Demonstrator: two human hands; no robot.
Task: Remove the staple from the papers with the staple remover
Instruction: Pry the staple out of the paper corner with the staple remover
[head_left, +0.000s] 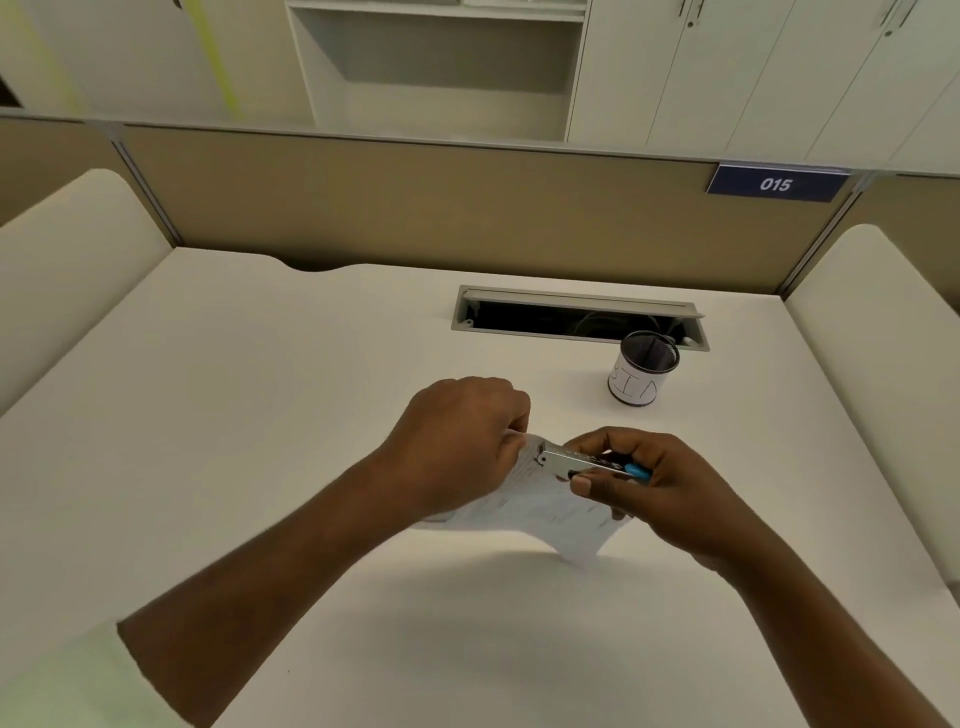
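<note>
Left hand (457, 441) is fisted, pinching the top corner of the papers (540, 506) between thumb and fingers; sheets are lifted off the desk (260, 415) at that corner and sag down toward the near edge. Right hand (649, 483) clamps the staple remover (582, 461) between thumb below and fingers on top, metal body pointing left, blue end tucked into the palm. Remover tip sits on the papers right at the held corner, just beside the left thumb. Staple itself too small to make out. Engraved text on the remover body is unreadable. Blue plate (776, 184) on the partition reads "015". One mesh pen cup (643, 368) stands behind the right hand, well apart, with a white label, handwriting looks like "BIA". Count: one remover, one stapled set of papers, one cup. Open cable tray (576, 314) sits behind the cup.
</note>
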